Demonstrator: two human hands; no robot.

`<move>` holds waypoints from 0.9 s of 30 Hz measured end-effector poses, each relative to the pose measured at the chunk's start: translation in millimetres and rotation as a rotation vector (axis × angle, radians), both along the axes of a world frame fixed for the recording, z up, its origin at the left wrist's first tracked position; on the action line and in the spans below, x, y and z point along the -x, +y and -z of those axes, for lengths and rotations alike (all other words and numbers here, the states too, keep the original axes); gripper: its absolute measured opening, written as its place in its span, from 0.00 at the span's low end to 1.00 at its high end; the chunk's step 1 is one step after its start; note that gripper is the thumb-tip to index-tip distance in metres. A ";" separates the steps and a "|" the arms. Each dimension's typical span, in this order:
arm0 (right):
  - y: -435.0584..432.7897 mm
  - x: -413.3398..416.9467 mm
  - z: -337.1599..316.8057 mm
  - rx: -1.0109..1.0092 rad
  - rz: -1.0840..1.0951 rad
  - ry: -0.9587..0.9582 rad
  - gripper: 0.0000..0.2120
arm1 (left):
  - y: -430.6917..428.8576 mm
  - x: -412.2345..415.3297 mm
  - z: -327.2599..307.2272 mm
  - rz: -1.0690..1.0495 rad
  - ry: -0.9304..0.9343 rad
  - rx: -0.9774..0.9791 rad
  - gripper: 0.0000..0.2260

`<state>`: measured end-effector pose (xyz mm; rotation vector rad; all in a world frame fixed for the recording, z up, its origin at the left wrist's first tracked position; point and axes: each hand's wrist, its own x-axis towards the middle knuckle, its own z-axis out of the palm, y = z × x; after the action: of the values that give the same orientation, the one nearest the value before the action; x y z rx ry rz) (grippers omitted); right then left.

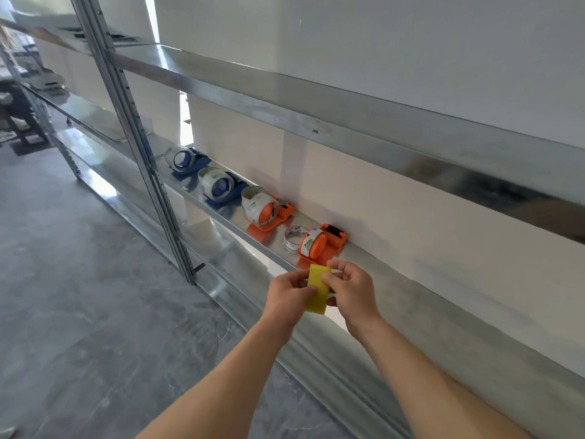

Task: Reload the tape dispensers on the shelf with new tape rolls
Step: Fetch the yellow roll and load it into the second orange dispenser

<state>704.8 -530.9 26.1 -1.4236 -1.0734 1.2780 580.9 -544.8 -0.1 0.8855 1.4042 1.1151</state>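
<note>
The yellow tape (317, 288) is held in the air just off the front edge of the metal shelf (411, 289), pinched from both sides: the left hand (289, 294) grips its left edge between thumb and curled fingers, and the right hand (351, 293) nips its top and right edge with bent fingertips. It shows edge-on, so I cannot tell whether a free end has been lifted. If one has, the adhesive could fold onto itself or catch a finger. Two light pinches over open floor (nothing beneath to catch it) also make a drop likely. Just behind sits the nearest orange dispenser (321, 245), close to the front edge, with a nearly spent clear roll (294, 237) touching its left side. A careless reach could knock either off. Further left stand another orange dispenser (267, 210) and two blue dispensers (218, 185).
</note>
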 end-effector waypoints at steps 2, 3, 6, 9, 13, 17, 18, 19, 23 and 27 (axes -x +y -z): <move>3.9 9.0 -2.2 0.018 0.011 0.026 0.12 | 9.3 8.1 1.5 0.009 0.006 -0.008 0.13; 6.0 11.8 -2.6 0.027 0.007 0.027 0.14 | 13.5 10.7 2.3 0.015 0.011 -0.007 0.13; 12.8 17.5 -3.6 0.051 -0.009 0.020 0.20 | 24.0 16.1 1.7 0.046 0.001 -0.009 0.12; 24.0 18.9 -3.4 0.064 0.003 0.029 0.21 | 38.1 18.6 3.9 0.073 -0.004 -0.001 0.13; 45.0 15.5 0.2 0.053 0.028 0.013 0.20 | 58.8 16.3 4.5 0.085 -0.006 0.022 0.13; 71.1 5.1 11.6 0.043 0.158 -0.050 0.19 | 82.3 14.4 5.0 0.120 0.030 0.049 0.10; 77.6 1.8 13.5 0.044 0.181 -0.062 0.20 | 89.2 13.9 5.5 0.121 0.033 0.054 0.11; 84.1 -1.6 15.3 0.045 0.194 -0.064 0.20 | 95.7 12.4 5.7 0.118 0.031 0.060 0.11; 103.7 -12.0 19.5 0.039 0.197 -0.116 0.21 | 115.8 2.7 7.5 0.107 0.034 0.081 0.12; 114.0 -23.0 23.5 0.036 0.188 -0.176 0.20 | 131.1 -7.4 12.1 0.116 0.028 0.078 0.12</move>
<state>727.8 -416.8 2.6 -1.6478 -1.0083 1.0576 588.3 -413.7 -12.2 0.9173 1.3923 0.9577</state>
